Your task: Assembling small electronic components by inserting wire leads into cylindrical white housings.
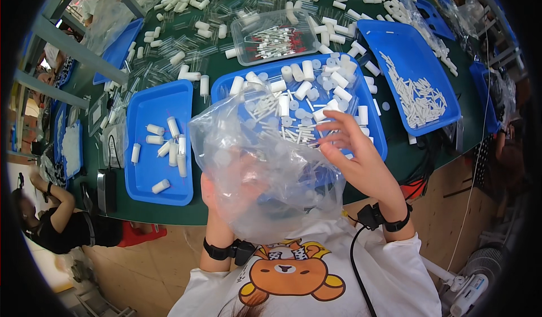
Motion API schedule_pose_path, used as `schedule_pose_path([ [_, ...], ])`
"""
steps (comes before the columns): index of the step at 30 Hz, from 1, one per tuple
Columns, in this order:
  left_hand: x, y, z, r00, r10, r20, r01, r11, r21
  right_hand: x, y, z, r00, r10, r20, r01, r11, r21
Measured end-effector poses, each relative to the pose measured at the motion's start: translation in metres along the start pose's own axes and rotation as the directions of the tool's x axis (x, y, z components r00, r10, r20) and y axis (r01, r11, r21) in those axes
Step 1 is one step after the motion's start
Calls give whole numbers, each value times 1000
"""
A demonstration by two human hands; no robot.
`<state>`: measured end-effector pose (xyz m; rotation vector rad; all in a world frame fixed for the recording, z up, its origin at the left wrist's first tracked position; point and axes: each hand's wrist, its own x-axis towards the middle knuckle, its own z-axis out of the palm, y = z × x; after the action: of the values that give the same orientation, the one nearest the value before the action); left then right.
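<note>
A large clear plastic bag is held up in front of me, over the near edge of the green table. My left hand sits behind and inside the bag near its lower left, mostly veiled by the film, apparently gripping it. My right hand pinches the bag's upper right edge with fingers spread. Behind the bag lies a blue tray with white plastic tubes, caps and thin sticks.
A blue tray at left holds several white tubes. Another blue tray at right holds small white sticks. A clear box of red-tipped parts sits behind. Loose tubes cover the far table. Another person sits low left.
</note>
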<state>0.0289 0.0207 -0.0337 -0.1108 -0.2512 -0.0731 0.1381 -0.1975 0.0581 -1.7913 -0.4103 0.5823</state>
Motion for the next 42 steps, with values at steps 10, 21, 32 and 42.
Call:
schedule_pose_path([
  [10, -22, 14, -1, 997, 48, 56, -54, 991, 118, -30, 5, -15, 884, 130, 448, -226, 960, 167],
  [21, -43, 9, 35, 963, 135, -232, -3, 868, 496, -87, -21, -31, 981, -139, 137, 99, 959, 265],
  [32, 11, -131, 110, 970, -57, -237, 241, 361, 901, -121, -24, 7, 830, -536, -154, 390, 755, -527],
  [42, -5, -76, 116, 975, 168, -143, 169, -148, 974, -123, -114, -149, -79, -792, -605, 188, 584, -790],
])
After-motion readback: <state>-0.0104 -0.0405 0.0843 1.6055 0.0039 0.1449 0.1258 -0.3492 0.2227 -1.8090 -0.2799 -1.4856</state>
